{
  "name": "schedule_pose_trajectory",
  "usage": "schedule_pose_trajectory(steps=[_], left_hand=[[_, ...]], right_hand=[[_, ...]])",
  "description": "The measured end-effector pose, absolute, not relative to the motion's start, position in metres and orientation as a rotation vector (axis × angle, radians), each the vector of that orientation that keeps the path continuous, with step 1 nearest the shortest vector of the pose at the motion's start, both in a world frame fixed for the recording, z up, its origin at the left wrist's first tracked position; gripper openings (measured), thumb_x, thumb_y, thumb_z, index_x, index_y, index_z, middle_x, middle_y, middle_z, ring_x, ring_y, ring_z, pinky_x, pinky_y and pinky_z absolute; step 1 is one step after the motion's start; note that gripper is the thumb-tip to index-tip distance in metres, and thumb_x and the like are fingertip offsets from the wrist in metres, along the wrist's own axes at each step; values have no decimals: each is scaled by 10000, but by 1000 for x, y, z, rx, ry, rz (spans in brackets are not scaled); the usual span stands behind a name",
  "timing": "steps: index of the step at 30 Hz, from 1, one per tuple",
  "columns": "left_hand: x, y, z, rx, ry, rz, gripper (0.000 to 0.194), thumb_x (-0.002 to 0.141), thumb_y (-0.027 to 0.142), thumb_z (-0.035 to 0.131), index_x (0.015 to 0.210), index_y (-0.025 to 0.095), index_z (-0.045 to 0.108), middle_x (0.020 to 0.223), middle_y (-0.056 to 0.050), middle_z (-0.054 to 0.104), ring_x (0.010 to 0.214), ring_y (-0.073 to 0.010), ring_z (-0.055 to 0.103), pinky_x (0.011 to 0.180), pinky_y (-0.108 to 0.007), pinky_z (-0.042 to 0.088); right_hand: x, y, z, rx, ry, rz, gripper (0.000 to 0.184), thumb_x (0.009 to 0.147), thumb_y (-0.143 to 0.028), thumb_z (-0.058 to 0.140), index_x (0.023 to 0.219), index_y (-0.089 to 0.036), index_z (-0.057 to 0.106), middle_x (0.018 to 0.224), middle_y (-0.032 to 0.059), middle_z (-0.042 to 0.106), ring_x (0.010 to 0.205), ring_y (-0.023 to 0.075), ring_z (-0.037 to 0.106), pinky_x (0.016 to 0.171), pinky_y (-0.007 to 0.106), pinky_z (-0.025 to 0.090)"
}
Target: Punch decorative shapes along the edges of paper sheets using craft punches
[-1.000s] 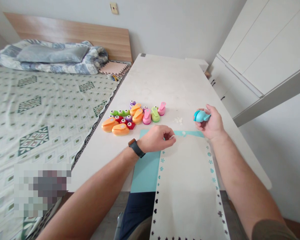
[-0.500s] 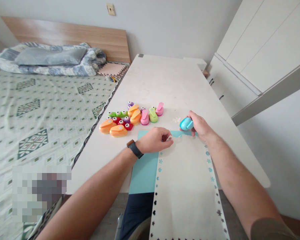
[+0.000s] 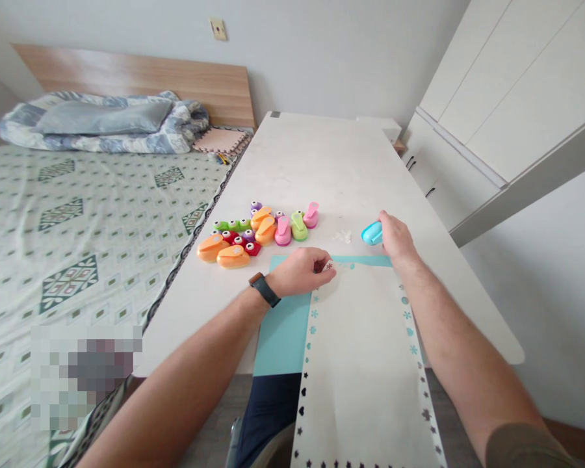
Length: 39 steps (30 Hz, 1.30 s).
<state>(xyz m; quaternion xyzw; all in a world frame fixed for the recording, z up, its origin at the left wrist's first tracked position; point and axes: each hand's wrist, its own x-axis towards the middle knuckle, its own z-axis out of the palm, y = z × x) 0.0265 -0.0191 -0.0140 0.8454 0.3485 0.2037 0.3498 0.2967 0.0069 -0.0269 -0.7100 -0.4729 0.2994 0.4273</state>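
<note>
Across the near end of the smooth white surface [image 3: 316,162]: long white paper sheet [image 3: 365,364] lies over a light-blue sheet [image 3: 279,344]; its long axis runs towards me, the near part out past the surface above my dark-blue trousers [image 3: 273,403].
Left hand [image 3: 302,268]: fingers pinching the white sheet's far left corner, beside a flower-shaped hole [image 3: 329,266].
Right hand [image 3: 398,242]: fingers gripping a rounded turquoise plastic craft punch [image 3: 371,233]; its back end is hidden in the hand. Whether its lever is pressed, I cannot tell.
Punch to paper: punch is just beyond the sheet's far edge, towards the right half, apart from it in view. Visible end points left, roughly parallel with that edge. Right hand has the punch; left is nearer the corner. Height over the surface: cannot tell.
Holes: small cut shapes run down both long sides and along the near edge.
In between: a strip of light-blue sheet shows between punch and paper; my left hand covers part of the corner.
White paper scraps [image 3: 342,236]: small heap just left of the punch.
Punch cluster: orange [image 3: 233,257], pink [image 3: 283,231], green [image 3: 299,226] and smaller red [image 3: 230,236] punches, beyond and left of my left hand.
</note>
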Motion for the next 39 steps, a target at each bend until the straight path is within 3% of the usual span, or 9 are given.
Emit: schedule_pose_trajectory(steps=[3, 6, 10, 16, 25, 28, 33, 35, 39], left_hand=[[25, -19, -13, 2208, 944, 526, 241, 886, 364, 569, 775, 157, 623, 675, 16, 584, 583, -91, 473, 542, -235, 325], [24, -19, -10, 2248, 989, 537, 276, 894, 390, 564, 749, 159, 602, 669, 13, 580, 578, -92, 469, 544, -234, 322], [23, -20, -9, 2324, 1060, 527, 305, 895, 408, 575, 721, 159, 600, 666, 1, 595, 577, -102, 479, 543, -241, 310], [20, -26, -5, 2371, 1199, 489, 334, 892, 454, 596, 723, 168, 629, 691, -13, 650, 612, -127, 529, 574, -259, 332], [-14, -87, 11, 2139, 1515, 783, 330, 903, 469, 602, 985, 161, 687, 917, -54, 707, 650, -127, 587, 651, -269, 466], [-45, -141, 13, 2025, 1642, 924, 336, 937, 475, 563, 1091, 194, 667, 913, -34, 692, 671, -135, 598, 673, -274, 491], [-115, -242, -26, 1853, 1920, 862, 329, 908, 527, 587, 1015, 229, 675, 884, -26, 702, 775, -198, 645, 748, -309, 517], [-142, -273, -57, 1675, 1979, 770, 371, 901, 578, 554, 1002, 242, 676, 909, -21, 725, 816, -224, 674, 759, -318, 531], [-176, -309, -125, 1431, 1996, 508, 499, 839, 703, 500, 919, 244, 677, 857, -26, 736, 844, -266, 700, 757, -342, 548]], right_hand=[[300, 9, -27, -1974, -1305, 476, 529, 920, -677, 406, 754, -241, 657, 745, 56, 706, 814, 251, 643, 710, 321, 456], [298, 11, -26, -2064, -1407, 484, 525, 948, -637, 373, 778, -237, 669, 863, 101, 746, 946, 288, 649, 833, 347, 444], [298, 11, -24, -2079, -1377, 434, 569, 933, -712, 339, 888, -233, 643, 971, 129, 742, 986, 302, 646, 848, 357, 437], [305, 11, -29, -2136, -1428, 297, 627, 955, -698, 280, 819, -209, 649, 914, 169, 725, 957, 306, 649, 825, 363, 435], [321, -4, -13, -2083, -1336, 194, 566, 978, -612, 303, 977, -167, 653, 1027, 205, 693, 1016, 318, 631, 886, 407, 445], [339, -42, 1, -1938, -1353, 31, 485, 960, -581, 397, 1005, -166, 642, 1015, 182, 683, 973, 297, 627, 886, 418, 460], [362, -175, 2, -1728, -1387, -187, 360, 942, -520, 495, 1073, -213, 629, 1018, 132, 671, 869, 265, 630, 784, 405, 501], [368, -237, -17, -1770, -1346, -212, 325, 926, -493, 522, 1100, -237, 621, 1045, 143, 668, 780, 274, 634, 744, 435, 513], [384, -336, -85, -1941, -1314, -104, 268, 879, -468, 551, 1077, -295, 607, 878, 114, 666, 741, 329, 655, 751, 502, 539]])
